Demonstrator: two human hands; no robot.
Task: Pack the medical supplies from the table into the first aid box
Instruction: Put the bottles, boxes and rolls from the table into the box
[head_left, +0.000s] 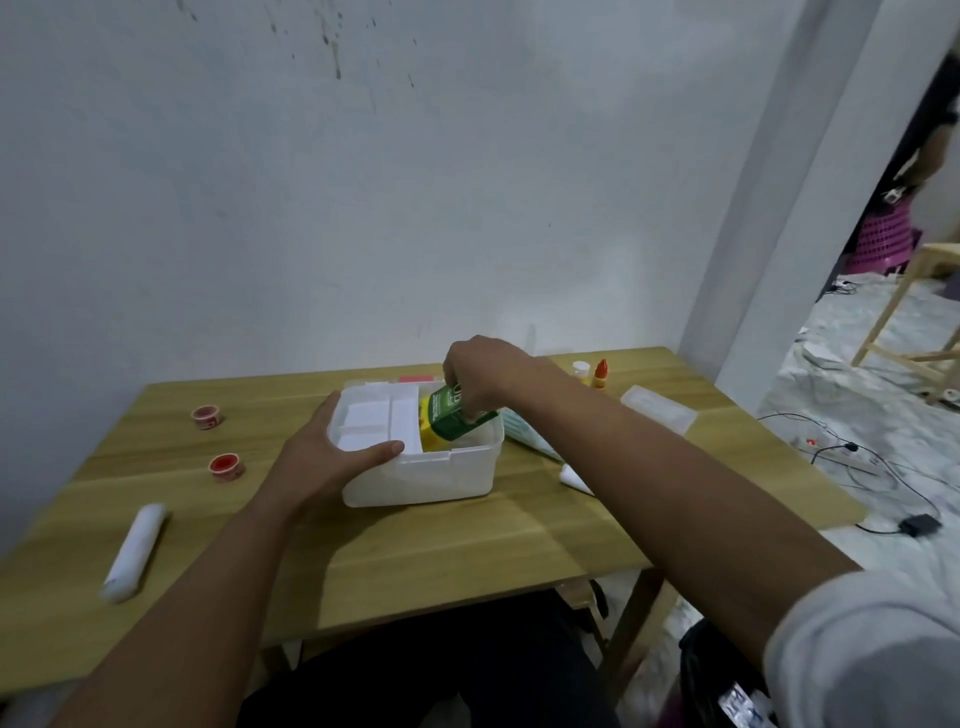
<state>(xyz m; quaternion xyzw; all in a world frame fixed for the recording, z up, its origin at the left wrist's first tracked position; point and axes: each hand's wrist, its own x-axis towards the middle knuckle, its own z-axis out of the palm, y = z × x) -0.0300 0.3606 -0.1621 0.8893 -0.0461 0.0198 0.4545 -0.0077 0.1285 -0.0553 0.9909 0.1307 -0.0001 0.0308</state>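
The right hand (480, 374) reached in from above and gripped a green and yellow carton (447, 423), fingers clamped on its upper end. The carton stood tilted, its lower part already down inside the box (421, 478), in the right-hand section. The left hand (332, 457) lay spread against the box's near-left corner, thumb hooked over the rim and palm pressed to the wall, holding nothing else. White packs (376, 423) filled the box's left half, seemingly stacked flat, though blur hid their edges.

The box sat near the middle of the wooden bench (467, 545). Just beside its right wall, partly under the right forearm, lay a pale packet (524, 434) with teal print, and nearer the front a white tube tip (574, 478) showed. Farther right lay a flat clear pouch (657, 410). Behind it, near the wall, stood a small red-capped bottle (601, 374) touching or just beside a white-capped one (581, 370). Well to the left were two red tape rolls (208, 417), one (227, 466) nearer than the other, and a white wrapped roll (134, 551) lay by the front-left edge.
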